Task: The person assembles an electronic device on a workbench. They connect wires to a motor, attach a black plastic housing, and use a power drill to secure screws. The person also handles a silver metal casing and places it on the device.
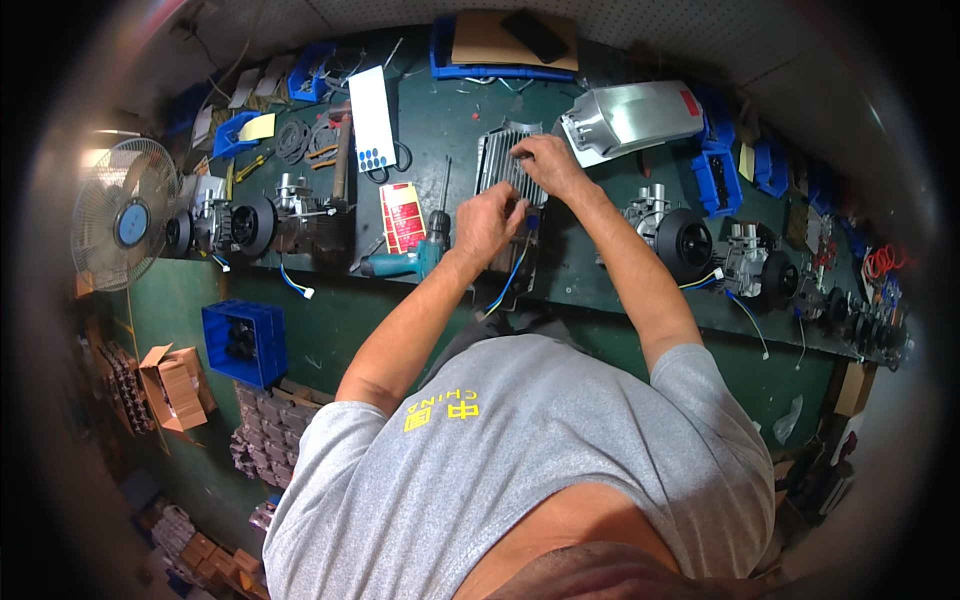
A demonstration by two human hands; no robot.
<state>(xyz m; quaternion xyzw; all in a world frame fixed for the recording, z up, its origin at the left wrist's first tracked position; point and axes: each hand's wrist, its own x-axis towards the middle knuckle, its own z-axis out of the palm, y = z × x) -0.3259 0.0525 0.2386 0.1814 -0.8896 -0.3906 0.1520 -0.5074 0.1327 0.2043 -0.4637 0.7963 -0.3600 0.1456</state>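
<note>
A finned grey metal housing (497, 165) lies on the green workbench in front of me, with blue and yellow wires (517, 272) near its close end. Over its near left side is my left hand (488, 222), fingers curled and pressed together; whatever they hold is too small to name. My right hand (550, 165) reaches over the fins from the right, its fingers bent into a pinch against the housing. What lies between those fingertips is hidden. Just left of my left hand, a teal power drill (405, 262) rests on the bench beside red and white label sheets (403, 217).
Motor units with black fan wheels stand at left (292, 215) and right (668, 230). A silver metal cover (640, 115) lies far right of the housing. Behind are a hammer (341, 150), a white sheet (373, 115) and a blue tray (455, 70). A fan (128, 222) stands left.
</note>
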